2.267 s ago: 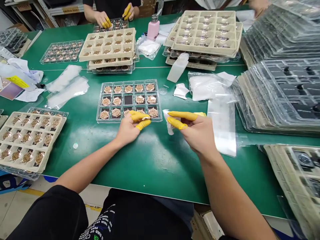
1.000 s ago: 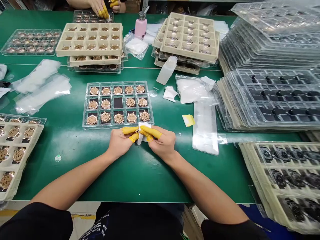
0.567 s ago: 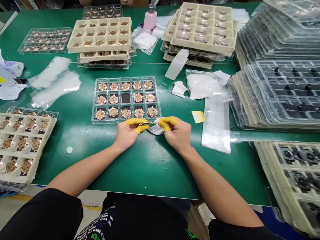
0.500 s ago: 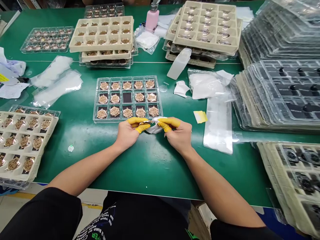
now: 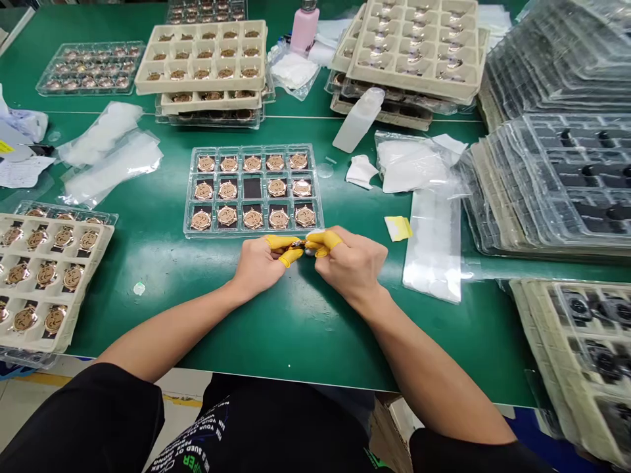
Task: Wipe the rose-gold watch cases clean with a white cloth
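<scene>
My left hand (image 5: pixel 261 263) and my right hand (image 5: pixel 350 263) meet over the green table, just in front of a clear tray (image 5: pixel 188 226) of rose-gold watch cases. Both wear yellow finger cots. My left thumb and forefinger pinch a small rose-gold watch case (image 5: pixel 297 245). My right fingers are closed on a white wipe (image 5: pixel 310 244) pressed against that case; most of the wipe is hidden in the fist. One middle cell of the tray (image 5: pixel 252 188) shows only its dark bottom.
Beige trays of watch cases sit at the left (image 5: pixel 93 253) and stacked at the back (image 5: pixel 202 82) (image 5: pixel 409 82). Stacks of clear trays (image 5: pixel 552 177) fill the right side. A white bottle (image 5: pixel 358 120), a pink bottle (image 5: pixel 304 27), plastic bags (image 5: pixel 431 243) and a yellow scrap (image 5: pixel 397 228) lie nearby.
My right hand has closed in on the left, and the wipe that hung out between them is now mostly tucked in the fist. Both hands stay in front of the tray.
</scene>
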Tool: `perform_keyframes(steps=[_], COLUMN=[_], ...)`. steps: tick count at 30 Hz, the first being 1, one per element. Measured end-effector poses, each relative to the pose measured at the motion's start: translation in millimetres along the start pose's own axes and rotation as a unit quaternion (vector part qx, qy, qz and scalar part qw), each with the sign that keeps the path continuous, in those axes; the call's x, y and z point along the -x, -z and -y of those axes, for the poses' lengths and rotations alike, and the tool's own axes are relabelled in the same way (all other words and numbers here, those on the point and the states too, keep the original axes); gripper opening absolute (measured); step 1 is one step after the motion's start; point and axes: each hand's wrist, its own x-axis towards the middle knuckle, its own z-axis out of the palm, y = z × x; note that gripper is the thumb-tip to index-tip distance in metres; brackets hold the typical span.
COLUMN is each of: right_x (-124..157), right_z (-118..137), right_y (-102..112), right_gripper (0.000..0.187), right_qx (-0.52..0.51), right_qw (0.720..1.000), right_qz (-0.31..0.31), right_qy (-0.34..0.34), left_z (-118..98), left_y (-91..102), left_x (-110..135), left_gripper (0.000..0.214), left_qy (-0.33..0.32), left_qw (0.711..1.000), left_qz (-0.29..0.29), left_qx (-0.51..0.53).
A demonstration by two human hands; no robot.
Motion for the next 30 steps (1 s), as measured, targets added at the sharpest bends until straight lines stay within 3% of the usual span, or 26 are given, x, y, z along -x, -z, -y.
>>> perform_keyframes(steps=[2, 4, 7, 9, 12, 14, 20, 24, 28, 30], right_x=[-4, -6, -2, 5, 11, 11, 1, 0, 1, 2], right_z=[-2, -1, 10, 18, 24, 21, 16, 20, 23, 24], right_y=[5, 6, 1, -6, -14, -14, -8, -8, -9, -11], right_gripper=[0.018, 0.014, 0.017, 0.024, 0.032, 0.037, 0.043, 0.035, 0.021, 0.018], right_qx=[-0.076, -0.206, -0.319, -0.298, -0.186, -0.15, -0.237, -0.268, -0.293, -0.301], right_qw=[0.994, 0.967, 0.938, 0.952, 0.982, 0.986, 0.971, 0.962, 0.944, 0.939], right_qz=[-0.022, -0.039, -0.014, 0.004, -0.017, -0.035, -0.042, -0.043, -0.035, -0.041], right_qy=[-0.073, -0.142, -0.134, -0.068, 0.04, 0.062, -0.008, -0.042, -0.145, -0.164], left_z=[1, 1, 2, 2, -1, -3, -5, -5, -7, -7], left_y=[-1.4, -1.5, 0.7, 2.9, 3.7, 0.7, -11.9, -11.2, -10.1, -9.6], left_x=[-4, -9, -10, -6, 0, 2, 2, 3, 2, 1], left_gripper=[0.025, 0.029, 0.029, 0.019, 0.008, 0.013, 0.021, 0.022, 0.023, 0.023], left_qy=[0.031, 0.044, 0.028, 0.005, -0.024, -0.02, 0.042, 0.05, 0.063, 0.07], left_qw=[0.996, 0.987, 0.982, 0.992, 1.0, 1.0, 0.99, 0.987, 0.982, 0.978], left_qz=[-0.013, -0.023, -0.012, -0.007, -0.016, -0.02, -0.052, -0.062, -0.071, -0.079], left_qx=[0.086, 0.154, 0.186, 0.128, -0.004, -0.003, 0.127, 0.141, 0.165, 0.181])
